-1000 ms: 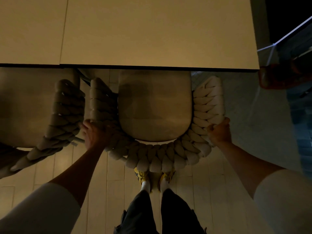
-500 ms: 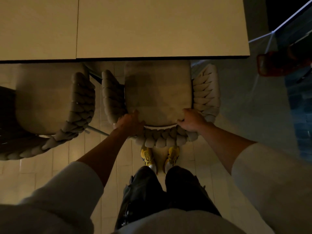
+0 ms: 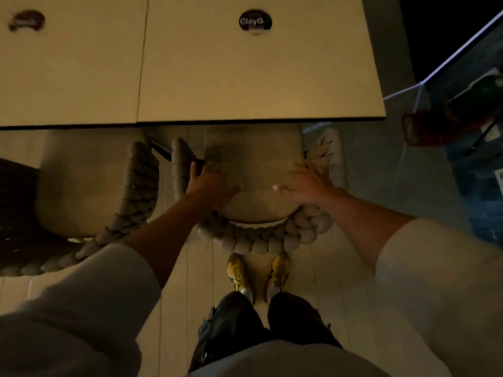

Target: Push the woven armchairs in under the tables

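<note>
Seen from above, a woven armchair sits in the middle of the frame, the front of its seat cushion tucked under the near edge of a pale table that fills the upper half of the frame, while its braided back curves toward the person just above a pair of yellow shoes. Both arms reach forward from the lower corners of the frame in light sleeves, forearms bare, converging on the chair. The left hand lies left of centre, palm down on the left side of the cushion, with fingers stretched upward in the frame beside the inner face of the left armrest; it is spread flat and grips nothing. The right hand lies right of centre, also flat and unclenched on the right side of the cushion, fingers splayed, thumb pointing toward the centre of the frame, its outer edge against the right braided armrest. A second woven armchair stands at the left of the frame, just beside the first, its cushion partly under an adjoining table. A round dark sticker sits on the first table near the top of the frame. Dark trousers show at bottom centre.
</note>
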`<state>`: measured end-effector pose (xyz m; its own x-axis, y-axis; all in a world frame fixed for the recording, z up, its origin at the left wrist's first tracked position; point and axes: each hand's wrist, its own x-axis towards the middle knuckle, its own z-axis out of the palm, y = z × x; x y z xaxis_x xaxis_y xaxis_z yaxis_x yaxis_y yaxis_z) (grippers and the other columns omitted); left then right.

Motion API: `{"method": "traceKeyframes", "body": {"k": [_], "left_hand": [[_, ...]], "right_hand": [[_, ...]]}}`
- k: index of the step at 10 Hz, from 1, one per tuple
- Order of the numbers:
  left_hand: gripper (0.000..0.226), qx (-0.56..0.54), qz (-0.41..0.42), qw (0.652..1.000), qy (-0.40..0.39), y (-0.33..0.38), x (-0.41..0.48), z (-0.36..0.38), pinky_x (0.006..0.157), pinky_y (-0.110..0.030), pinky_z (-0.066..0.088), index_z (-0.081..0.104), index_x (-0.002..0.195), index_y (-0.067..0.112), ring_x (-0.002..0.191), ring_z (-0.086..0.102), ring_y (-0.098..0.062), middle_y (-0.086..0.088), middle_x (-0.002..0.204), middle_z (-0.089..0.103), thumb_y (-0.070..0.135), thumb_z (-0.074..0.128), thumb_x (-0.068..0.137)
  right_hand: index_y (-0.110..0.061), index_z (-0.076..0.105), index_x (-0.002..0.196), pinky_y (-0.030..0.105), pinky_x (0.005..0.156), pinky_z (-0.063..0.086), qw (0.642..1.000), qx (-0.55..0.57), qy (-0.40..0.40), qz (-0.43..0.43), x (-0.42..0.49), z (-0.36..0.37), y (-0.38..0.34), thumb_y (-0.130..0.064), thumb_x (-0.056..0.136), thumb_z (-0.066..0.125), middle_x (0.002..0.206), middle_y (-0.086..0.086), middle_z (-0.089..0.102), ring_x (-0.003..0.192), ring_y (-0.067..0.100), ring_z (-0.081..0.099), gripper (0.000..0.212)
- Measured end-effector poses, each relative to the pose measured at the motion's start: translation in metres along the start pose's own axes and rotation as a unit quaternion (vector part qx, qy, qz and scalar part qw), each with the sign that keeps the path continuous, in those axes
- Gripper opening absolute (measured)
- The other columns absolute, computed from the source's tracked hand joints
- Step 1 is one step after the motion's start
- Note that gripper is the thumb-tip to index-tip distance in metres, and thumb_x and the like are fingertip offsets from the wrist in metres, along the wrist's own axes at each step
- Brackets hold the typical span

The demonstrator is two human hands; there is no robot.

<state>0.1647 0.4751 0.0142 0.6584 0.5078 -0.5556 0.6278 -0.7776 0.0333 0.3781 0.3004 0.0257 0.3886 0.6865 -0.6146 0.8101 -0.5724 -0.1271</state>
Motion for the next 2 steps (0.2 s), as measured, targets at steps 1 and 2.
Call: {"method": "traceKeyframes", "body": {"k": [1,2], "left_hand": [[0.082,-0.015,0.012,0.995,0.103,-0.016,0.017,-0.135,0.121,-0.065,-0.002,0.055,0.143,0.024,0.156,0.017,-0.025,0.002,0.161,0.039,0.081,0.022,0.093],[0.085,-0.011,-0.002,0.968,0.251,-0.036,-0.001,-0.273,0.123,-0.063,-0.002,0.045,0.151,0.021,0.157,0.013,-0.025,0.001,0.163,0.036,0.08,0.021,0.094]], "right_hand": [[-0.04,0.046,0.149,0.067,0.118,-0.006,0.993,-0.043,0.11,-0.018,0.009,-0.125,-0.007,-0.092,0.083,0.027,0.168,-0.005,0.024,0.157,0.028,0.008,0.086],[-0.042,0.042,0.151,0.07,0.118,-0.008,0.963,-0.058,0.262,-0.019,-0.007,-0.26,-0.01,-0.094,0.081,0.02,0.169,-0.007,0.02,0.157,0.027,0.006,0.09]]}}
